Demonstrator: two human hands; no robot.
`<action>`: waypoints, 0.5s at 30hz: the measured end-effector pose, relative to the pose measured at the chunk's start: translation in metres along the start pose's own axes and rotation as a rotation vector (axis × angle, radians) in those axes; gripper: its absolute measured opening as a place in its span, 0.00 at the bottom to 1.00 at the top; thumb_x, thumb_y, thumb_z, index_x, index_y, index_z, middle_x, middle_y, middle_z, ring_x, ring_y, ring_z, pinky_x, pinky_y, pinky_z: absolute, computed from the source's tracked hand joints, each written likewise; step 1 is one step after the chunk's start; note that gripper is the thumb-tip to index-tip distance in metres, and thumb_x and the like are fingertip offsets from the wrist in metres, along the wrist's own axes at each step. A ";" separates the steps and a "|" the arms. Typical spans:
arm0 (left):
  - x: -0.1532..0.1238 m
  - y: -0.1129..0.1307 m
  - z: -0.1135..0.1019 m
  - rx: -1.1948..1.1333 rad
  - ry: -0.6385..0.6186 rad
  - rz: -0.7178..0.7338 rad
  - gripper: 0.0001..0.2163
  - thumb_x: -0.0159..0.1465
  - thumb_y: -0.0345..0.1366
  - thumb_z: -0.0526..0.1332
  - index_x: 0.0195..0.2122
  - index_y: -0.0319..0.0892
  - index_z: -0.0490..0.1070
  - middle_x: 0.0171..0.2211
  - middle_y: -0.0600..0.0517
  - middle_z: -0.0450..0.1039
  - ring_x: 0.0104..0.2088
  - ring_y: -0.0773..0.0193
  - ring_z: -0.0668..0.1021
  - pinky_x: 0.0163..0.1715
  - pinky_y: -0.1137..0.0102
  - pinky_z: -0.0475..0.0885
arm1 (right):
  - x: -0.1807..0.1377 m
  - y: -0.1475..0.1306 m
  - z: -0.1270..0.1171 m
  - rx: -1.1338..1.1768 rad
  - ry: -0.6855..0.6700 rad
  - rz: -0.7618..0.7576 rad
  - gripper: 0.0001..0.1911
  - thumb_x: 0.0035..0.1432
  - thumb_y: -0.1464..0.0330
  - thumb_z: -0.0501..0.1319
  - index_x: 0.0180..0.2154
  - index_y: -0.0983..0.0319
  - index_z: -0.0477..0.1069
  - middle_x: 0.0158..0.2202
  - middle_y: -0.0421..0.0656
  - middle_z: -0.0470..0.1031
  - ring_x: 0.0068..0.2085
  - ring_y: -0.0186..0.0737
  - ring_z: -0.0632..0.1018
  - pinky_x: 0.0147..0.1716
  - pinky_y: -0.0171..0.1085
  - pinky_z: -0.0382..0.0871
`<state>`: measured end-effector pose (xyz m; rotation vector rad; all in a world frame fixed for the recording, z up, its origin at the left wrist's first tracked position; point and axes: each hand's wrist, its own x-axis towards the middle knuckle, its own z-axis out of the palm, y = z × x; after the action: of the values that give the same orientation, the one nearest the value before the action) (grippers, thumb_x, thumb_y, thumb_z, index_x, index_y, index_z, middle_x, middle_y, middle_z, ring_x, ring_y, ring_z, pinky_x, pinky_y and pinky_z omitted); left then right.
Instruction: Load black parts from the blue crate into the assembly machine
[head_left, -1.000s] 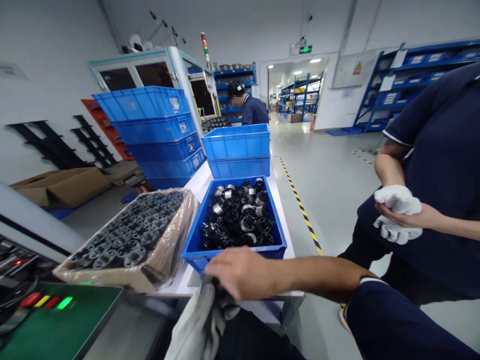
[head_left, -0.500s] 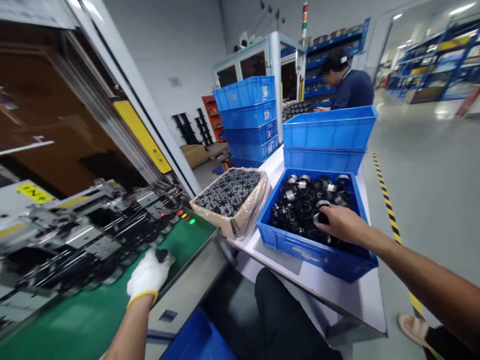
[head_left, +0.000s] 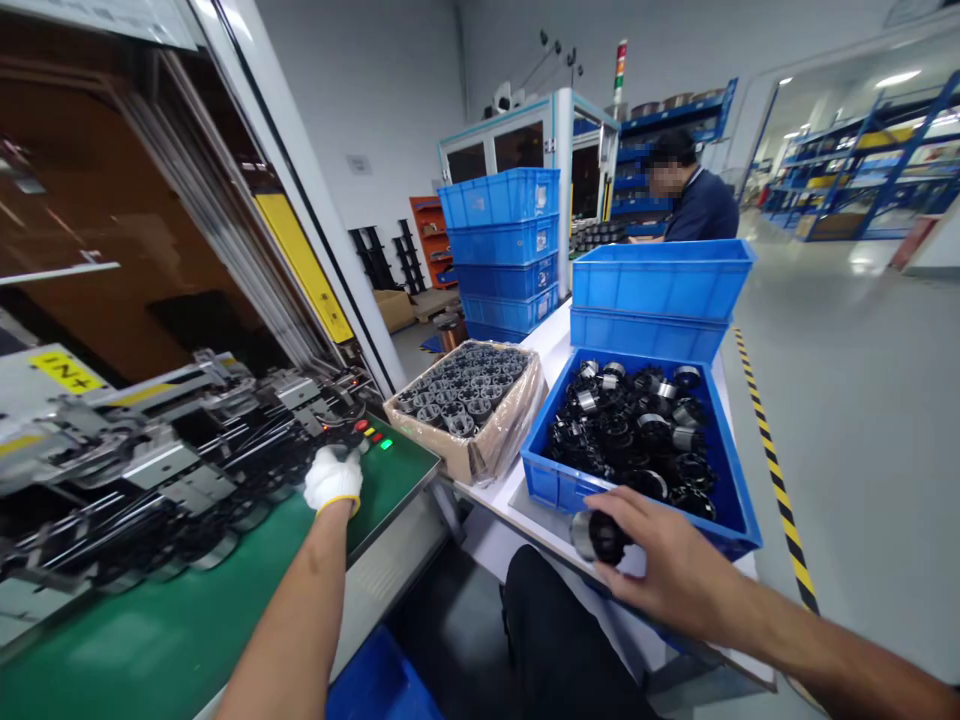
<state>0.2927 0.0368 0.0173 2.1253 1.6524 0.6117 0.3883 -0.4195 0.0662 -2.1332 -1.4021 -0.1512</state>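
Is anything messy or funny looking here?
Only small oddities. The cardboard box of black parts overhangs the white table edge, tipped toward the machine. Only the left hand wears a glove; the right hand is bare, holding a black part.

Seen from the head camera: gloved left hand pressed at the machine beside its coloured buttons; bare right hand closed around a black round part just before the blue bin of like parts on the white tabletop; cardboard tray alongside.
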 end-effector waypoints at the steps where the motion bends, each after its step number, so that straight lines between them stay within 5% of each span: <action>1: 0.002 -0.002 -0.002 -0.009 -0.012 0.009 0.22 0.63 0.48 0.57 0.53 0.40 0.69 0.51 0.37 0.75 0.53 0.42 0.76 0.51 0.55 0.72 | 0.001 -0.006 0.009 0.042 -0.035 0.017 0.23 0.52 0.70 0.61 0.52 0.60 0.67 0.45 0.47 0.74 0.43 0.40 0.78 0.44 0.37 0.75; 5: -0.020 -0.013 -0.018 0.069 -0.139 0.097 0.26 0.60 0.42 0.61 0.60 0.40 0.64 0.55 0.39 0.72 0.56 0.44 0.74 0.54 0.58 0.70 | 0.032 -0.024 0.055 0.178 -0.144 0.058 0.19 0.50 0.69 0.62 0.46 0.59 0.70 0.44 0.46 0.74 0.45 0.43 0.77 0.47 0.41 0.73; 10: -0.096 -0.021 -0.048 0.202 -0.324 0.330 0.37 0.56 0.45 0.64 0.66 0.51 0.53 0.57 0.43 0.70 0.53 0.43 0.75 0.51 0.52 0.70 | 0.135 -0.061 0.128 0.082 -0.211 -0.035 0.21 0.53 0.63 0.60 0.48 0.63 0.69 0.46 0.52 0.74 0.45 0.51 0.78 0.46 0.47 0.74; 15: -0.115 -0.025 -0.054 0.136 -0.252 0.388 0.33 0.59 0.36 0.58 0.67 0.47 0.52 0.57 0.42 0.71 0.53 0.48 0.76 0.51 0.59 0.72 | 0.210 -0.114 0.171 0.059 -0.301 -0.145 0.22 0.51 0.62 0.63 0.46 0.68 0.69 0.44 0.56 0.76 0.44 0.54 0.79 0.41 0.47 0.76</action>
<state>0.2186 -0.0670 0.0368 2.5275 1.1867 0.3248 0.3453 -0.1292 0.0525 -2.0684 -1.7101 0.1616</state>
